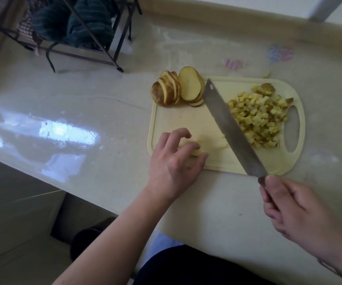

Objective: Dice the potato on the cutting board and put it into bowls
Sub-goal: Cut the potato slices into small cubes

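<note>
Two potato slices (205, 144) under left grip (176, 159).

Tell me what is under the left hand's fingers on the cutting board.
The left hand presses pale potato slices flat on the cutting board. They stick out toward the knife. The fingers cover their near end, so their number cannot be told.
</note>
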Tool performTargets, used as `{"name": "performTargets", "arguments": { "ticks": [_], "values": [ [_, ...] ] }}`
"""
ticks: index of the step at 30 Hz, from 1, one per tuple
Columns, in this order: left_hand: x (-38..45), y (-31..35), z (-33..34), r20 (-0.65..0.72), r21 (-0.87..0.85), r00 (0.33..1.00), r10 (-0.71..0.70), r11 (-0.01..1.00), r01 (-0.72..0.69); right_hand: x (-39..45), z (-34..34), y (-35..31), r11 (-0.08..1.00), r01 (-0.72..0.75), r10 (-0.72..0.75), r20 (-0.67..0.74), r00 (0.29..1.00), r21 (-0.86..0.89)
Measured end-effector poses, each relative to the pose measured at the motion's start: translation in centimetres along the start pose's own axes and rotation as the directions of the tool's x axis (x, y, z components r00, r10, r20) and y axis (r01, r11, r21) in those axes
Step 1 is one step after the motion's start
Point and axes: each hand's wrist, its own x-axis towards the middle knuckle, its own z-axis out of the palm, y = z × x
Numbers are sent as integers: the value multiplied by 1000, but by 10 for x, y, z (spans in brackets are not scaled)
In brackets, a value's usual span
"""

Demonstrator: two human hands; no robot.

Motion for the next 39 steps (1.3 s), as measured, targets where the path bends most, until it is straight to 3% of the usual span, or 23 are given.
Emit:
{"name": "performTargets", "arguments": {
  "ticks": [2,5,14,15,17,19,21,23,24,26,28,31,36,38,39],
  "values": [
    [11,14,5,-46,-43,999,-7,999,6,-3,-9,-2,988,-72,71,18,997,140],
    [39,40,24,-33,-133,999,26,991,-30,-6,-18,-7,972,-88,92,-6,996,217],
    [71,61,61,81,14,996,38,999,-39,-16,-35,-15,963,-59,78,-60,995,262],
    [72,62,60,70,8,997,24,1000,-24,-18,-36,-15,984,-31,47,-91,995,177],
    [72,62,56,-21,-108,1000,-12,994,9,-22,-39,-14,986,45,-73,-169,983,-161],
    [69,62,45,-178,-290,980,-92,956,38,-25,-42,-10,880,80,-187,-187,964,-468],
    [65,62,28,-316,-422,934,-169,906,22,-26,-41,-6,784,77,-246,-195,949,-615],
    [63,62,12,-364,-406,925,-104,912,-57,-24,-42,-1,671,93,-321,-175,931,-735],
    [64,61,5,-317,-335,948,-10,937,-102,-22,-42,2,630,109,-352,-157,923,-769],
    [68,61,-1,-74,-134,986,149,978,-158,-20,-43,6,592,130,-374,-128,919,-795],
    [71,61,-1,142,18,973,183,982,-188,-18,-44,8,577,154,-404,-116,907,-802],
    [74,62,0,300,103,941,157,975,-196,-17,-44,8,528,187,-459,-93,884,-828],
    [81,69,0,441,165,890,113,965,-204,-17,-44,9,482,154,-443,-88,892,-862],
    [80,68,-3,364,100,926,99,985,-144,-19,-42,9,479,142,-423,-85,902,-866],
    [78,66,-6,259,39,963,80,995,-93,-21,-41,8,500,142,-408,-88,909,-854]
  ]
}}
